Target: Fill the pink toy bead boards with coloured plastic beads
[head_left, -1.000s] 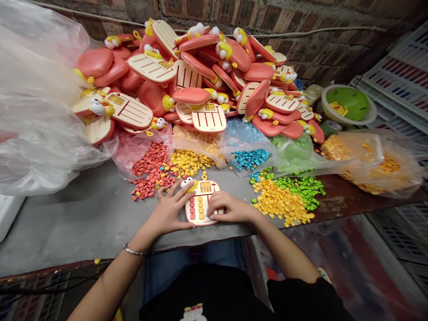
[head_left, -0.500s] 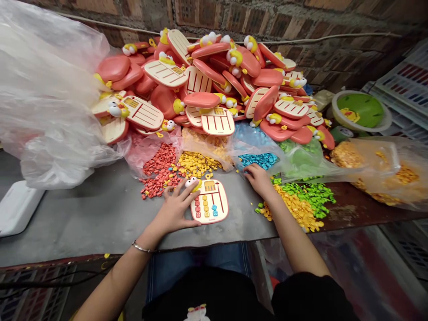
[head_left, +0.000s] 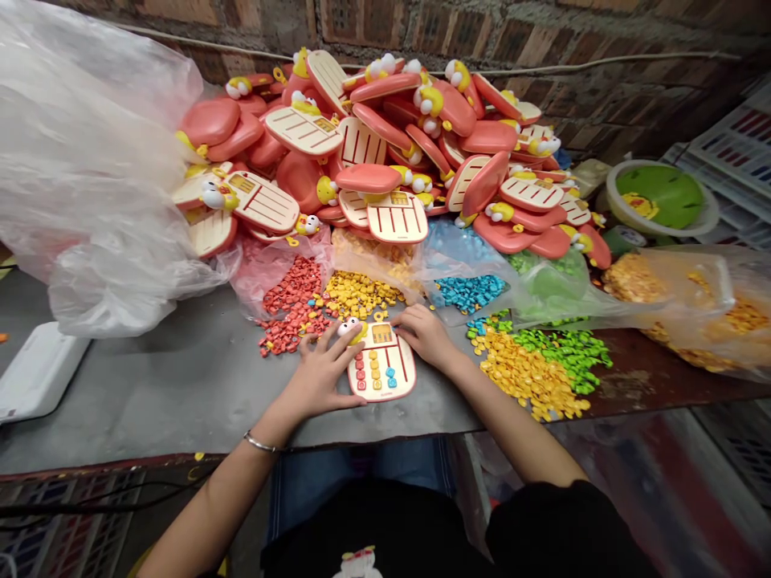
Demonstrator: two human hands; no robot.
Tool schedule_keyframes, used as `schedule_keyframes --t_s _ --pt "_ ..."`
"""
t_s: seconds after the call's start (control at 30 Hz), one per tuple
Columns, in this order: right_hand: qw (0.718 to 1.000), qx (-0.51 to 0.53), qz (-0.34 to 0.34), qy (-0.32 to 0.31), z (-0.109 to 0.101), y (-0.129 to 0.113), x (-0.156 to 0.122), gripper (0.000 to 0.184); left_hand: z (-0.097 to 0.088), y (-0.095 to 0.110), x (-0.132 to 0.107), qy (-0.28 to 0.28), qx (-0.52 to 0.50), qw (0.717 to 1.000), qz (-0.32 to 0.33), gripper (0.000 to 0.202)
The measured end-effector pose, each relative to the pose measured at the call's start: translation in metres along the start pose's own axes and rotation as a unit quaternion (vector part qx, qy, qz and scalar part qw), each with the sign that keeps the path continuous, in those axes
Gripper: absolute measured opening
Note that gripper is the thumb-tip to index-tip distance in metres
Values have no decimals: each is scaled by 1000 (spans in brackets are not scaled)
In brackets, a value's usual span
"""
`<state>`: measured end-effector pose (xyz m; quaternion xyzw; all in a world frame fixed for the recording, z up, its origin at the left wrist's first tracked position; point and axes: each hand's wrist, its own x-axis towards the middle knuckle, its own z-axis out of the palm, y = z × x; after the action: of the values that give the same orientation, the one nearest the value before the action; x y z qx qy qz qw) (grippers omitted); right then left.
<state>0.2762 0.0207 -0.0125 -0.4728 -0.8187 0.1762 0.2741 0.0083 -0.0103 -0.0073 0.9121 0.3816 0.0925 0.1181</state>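
A cream toy calculator (head_left: pixel 381 368) with a chick head lies near the table's front edge, with red, yellow and blue buttons set in its columns. My left hand (head_left: pixel 320 373) rests flat with spread fingers against its left side. My right hand (head_left: pixel 425 334) sits at its upper right corner, fingers curled together; what they hold is hidden. Loose button piles lie just beyond: red (head_left: pixel 289 309), yellow (head_left: pixel 355 294), blue (head_left: pixel 463 291), green (head_left: pixel 566 347) and orange-yellow (head_left: pixel 527 377).
A big heap of pink and cream calculator shells (head_left: pixel 385 152) fills the back against a brick wall. Crumpled clear plastic bags (head_left: pixel 90 177) lie at the left, bags of orange parts (head_left: pixel 692 301) at the right. A green-lidded tub (head_left: pixel 659 197) and white crates stand far right.
My right hand went out to the blue button pile and has come back to the calculator's upper right corner. My left hand stayed on the calculator.
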Motion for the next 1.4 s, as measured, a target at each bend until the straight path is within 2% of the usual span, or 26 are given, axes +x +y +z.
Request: schedule_keyframes --t_s 0.1,0.2,0.33,0.4,0.5,0.6,0.63,0.67,0.73,0.77,0.8,0.83,0.93,1.0,1.03,1.1,1.23,1.27,1.33,1.4 --pt "1000 16 -3 -19 -5 1 -2 9 -1 0 0 -2 5 1000 0 87" --pt "995 85 19 -54 -9 -1 -10 11 -1 1 0 -1 3 1000 -5 87" --pt "986 154 65 -19 2 -6 -17 16 0 1 0 0 1 1000 -4 87" --pt "984 165 61 -12 8 -10 -17 16 0 1 0 1 0 1000 -2 87" --pt "982 175 11 -73 6 -18 -17 16 1 0 0 0 3 1000 -2 87" --pt "968 205 -21 -140 -11 -19 -20 21 1 -1 0 -6 10 1000 -3 87" --pt "970 208 -11 -125 -19 -15 -22 21 1 -1 0 -7 11 1000 -4 87" --pt "977 197 12 -82 -26 -10 -23 19 1 -1 0 -7 12 1000 -4 87" --pt "987 123 82 60 -41 7 -25 15 1 -1 0 -6 12 1000 -3 88" --pt "983 68 117 124 -47 18 -24 15 1 -1 0 -6 11 1000 -3 88" --pt "976 10 145 160 -51 30 -23 14 1 -1 0 -6 11 1000 -2 88" --pt "974 -39 161 156 -54 41 -21 13 1 -1 0 -6 9 1000 -1 88" --pt "973 -141 178 42 -54 66 -16 23 2 -2 -1 -7 5 1000 -2 88" --pt "966 -183 183 0 -49 73 -17 29 2 -2 -1 -6 4 1000 -3 88" --pt "964 -194 183 1 -47 74 -18 29 2 -2 -1 -6 5 1000 -2 88" --pt "965 -192 175 41 -46 73 -23 25 2 -2 -1 -6 9 1000 -1 89" --pt "964 -118 125 205 -51 52 -29 20 2 -2 0 -5 18 1000 5 89" --pt "964 -88 107 226 -51 42 -29 19 2 -2 0 -4 20 1000 7 88" --pt "977 -21 64 201 -46 22 -24 17 2 -2 0 -1 20 1000 12 86" --pt "992 31 23 117 -34 5 -17 15 2 -2 0 2 19 1000 16 82"
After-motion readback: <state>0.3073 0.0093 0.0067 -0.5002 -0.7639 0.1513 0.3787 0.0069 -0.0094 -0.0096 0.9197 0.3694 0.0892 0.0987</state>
